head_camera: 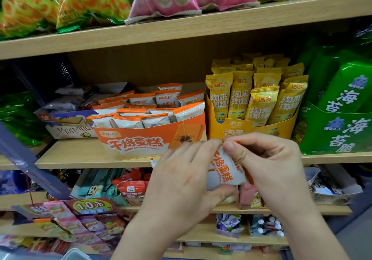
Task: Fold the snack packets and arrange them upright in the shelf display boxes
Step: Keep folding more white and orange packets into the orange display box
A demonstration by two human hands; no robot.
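- A white-and-orange snack packet (225,171) is held between both hands in front of the shelves, tilted, its printed face toward the camera; it is not in any box
- The left hand (181,179) grips the packet's left side; its fingertips reach the top edge and its thumb lies under the bottom edge
- The right hand (267,163) pinches the packet's top right corner, thumb in front and fingers curled behind; the two hands' fingertips meet at the top edge
- Just above and left of the grip stands an orange display box (145,139) on a wooden shelf (80,155); matching white-and-orange packets (141,118) stand in rows inside it
- Directly above the grip, touching the orange box's right side, is a yellow display box (281,126) full of upright yellow stick packets (259,106)
- Right of the grip and higher sits a green box (338,132); far left of the grip, beside the orange box, lies a white wafer box (70,126)
- Below and left of the grip, on the lower shelves, are red packets (130,187) and a price tag (90,206) reading 1.0
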